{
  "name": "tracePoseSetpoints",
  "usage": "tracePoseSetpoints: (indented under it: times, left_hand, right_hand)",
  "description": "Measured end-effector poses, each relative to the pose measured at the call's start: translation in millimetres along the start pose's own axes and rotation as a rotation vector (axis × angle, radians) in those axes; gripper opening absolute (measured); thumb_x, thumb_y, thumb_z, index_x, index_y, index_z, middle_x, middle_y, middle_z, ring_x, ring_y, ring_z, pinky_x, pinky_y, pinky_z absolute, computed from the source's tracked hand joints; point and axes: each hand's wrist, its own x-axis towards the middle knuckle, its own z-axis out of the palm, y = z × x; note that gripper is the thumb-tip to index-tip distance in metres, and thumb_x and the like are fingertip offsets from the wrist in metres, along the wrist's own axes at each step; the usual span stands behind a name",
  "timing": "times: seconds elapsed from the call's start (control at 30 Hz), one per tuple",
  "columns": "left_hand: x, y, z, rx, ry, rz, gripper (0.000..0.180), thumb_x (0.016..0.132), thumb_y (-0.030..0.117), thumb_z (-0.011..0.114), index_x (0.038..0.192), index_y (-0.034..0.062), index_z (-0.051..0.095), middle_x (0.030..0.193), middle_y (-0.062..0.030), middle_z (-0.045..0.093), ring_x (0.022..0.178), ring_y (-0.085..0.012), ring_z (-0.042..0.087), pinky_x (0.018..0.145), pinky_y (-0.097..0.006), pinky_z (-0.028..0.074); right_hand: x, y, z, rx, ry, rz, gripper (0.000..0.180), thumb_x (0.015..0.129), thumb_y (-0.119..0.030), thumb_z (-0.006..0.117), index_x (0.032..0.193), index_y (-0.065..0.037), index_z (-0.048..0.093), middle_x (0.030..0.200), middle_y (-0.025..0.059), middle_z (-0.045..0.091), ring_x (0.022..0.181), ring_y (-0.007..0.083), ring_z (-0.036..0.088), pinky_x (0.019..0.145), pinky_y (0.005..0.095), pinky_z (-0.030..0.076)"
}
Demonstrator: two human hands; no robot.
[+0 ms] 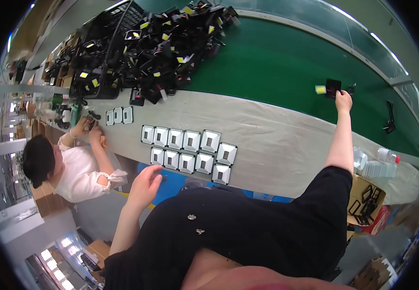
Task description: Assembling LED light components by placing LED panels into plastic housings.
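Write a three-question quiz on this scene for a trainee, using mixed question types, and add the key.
1. What colour is the surface beneath the black device in the right hand?
A) red
B) green
C) white

2. True or false: the left hand is gripping the red-capped bottle.

3. How many white, dark-rimmed pieces lie in the small row nearest the co-worker?

Key: 1. B. 2. False; no object shows in that hand. 3. Three.
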Motion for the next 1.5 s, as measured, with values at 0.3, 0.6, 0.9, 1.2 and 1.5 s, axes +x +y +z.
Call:
tracePoseSetpoints:
  times: [0.3, 0.6, 0.9, 1.2, 1.5]
  left_hand:
    - [33, 33, -57, -0.682, 0.048, 0.408, 0.042, 0.091, 0.011, 0.041, 0.133, 0.0076, 0.036, 0.130, -0.0084, 0.043, 0.105, -0.0201, 0.056, 0.080, -0.027, 0.045]
    - [0, 17, -123, -1.097, -0.050, 0.692, 0.053, 0.090, 0.016, 0.052, 0.136, 0.0037, 0.027, 0.118, -0.0081, 0.048, 0.096, -0.0158, 0.055, 0.075, -0.031, 0.052]
    - [-69, -50, -149, -0.919, 0.029, 0.624, 0.036, 0.094, 0.016, 0.044, 0.128, 0.0022, 0.043, 0.105, -0.0032, 0.055, 0.098, -0.0075, 0.048, 0.086, -0.023, 0.039]
    - [-94, -86, -155, -1.284, 0.101, 0.592, 0.044, 0.081, 0.004, 0.058, 0.122, 0.0008, 0.043, 0.101, -0.0082, 0.057, 0.089, -0.0124, 0.056, 0.077, -0.025, 0.046]
    - [-120, -80, -150, -1.329, 0.198, 0.569, 0.034, 0.087, 0.007, 0.052, 0.120, 0.0010, 0.043, 0.101, -0.0097, 0.057, 0.088, -0.0132, 0.059, 0.071, -0.027, 0.052]
  right_hand:
    - [-225, -317, -72, 1.130, -0.576, -0.238, 0.028, 0.082, -0.015, 0.061, 0.105, 0.003, 0.059, 0.093, 0.0056, 0.062, 0.080, 0.0109, 0.057, 0.069, 0.0237, 0.049]
    - [-426, -462, -97, 1.280, -1.040, -0.503, 0.031, 0.080, -0.009, 0.065, 0.107, 0.002, 0.056, 0.089, 0.0053, 0.061, 0.078, 0.0097, 0.058, 0.069, 0.0226, 0.048]
    - [-511, -546, -172, 0.602, -0.619, -1.641, 0.050, 0.078, -0.012, 0.059, 0.126, -0.007, 0.046, 0.121, 0.0200, 0.046, 0.110, 0.0333, 0.046, 0.093, 0.0399, 0.037]
    - [-514, -539, -148, 0.698, -0.749, -1.361, 0.015, 0.081, -0.006, 0.064, 0.095, 0.000, 0.061, 0.086, 0.0036, 0.062, 0.079, 0.0095, 0.060, 0.072, 0.0215, 0.049]
    - [-538, -511, -161, 0.446, -0.312, -1.749, 0.026, 0.064, 0.001, 0.073, 0.087, -0.003, 0.063, 0.090, 0.0076, 0.061, 0.076, 0.0172, 0.060, 0.063, 0.0264, 0.048]
